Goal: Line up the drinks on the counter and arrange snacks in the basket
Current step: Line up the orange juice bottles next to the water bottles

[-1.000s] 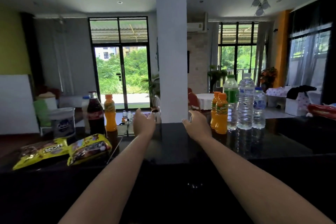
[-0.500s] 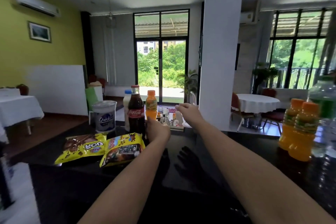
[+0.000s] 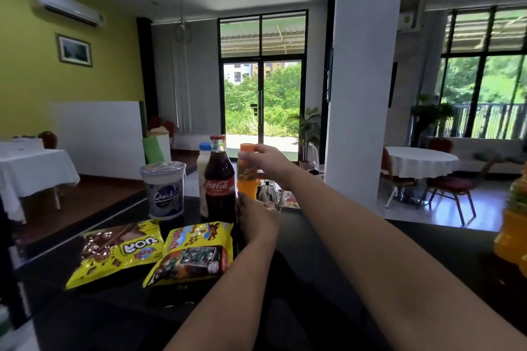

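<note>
Orange bottle: your right hand pinches its neck, left hand curled at its base; swinging could topple the cola bottle just beside.

Glossy black counter, shiny foil snack bags

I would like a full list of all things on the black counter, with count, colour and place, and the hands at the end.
small orange juice bottle: 1, orange with orange cap, right of the cola, held by both hands
cola bottle: 1, dark with red label, middle of the group
milky bottle: 1, white with blue cap, behind the cola
tub: 1, white and blue, left of the bottles
snack bags: 2, yellow, lying flat at the front left
orange bottles: at least 1, orange, far right edge, cut off
counter: 1, black
right hand: fingers at the cap
left hand: at the bottle's base
</note>
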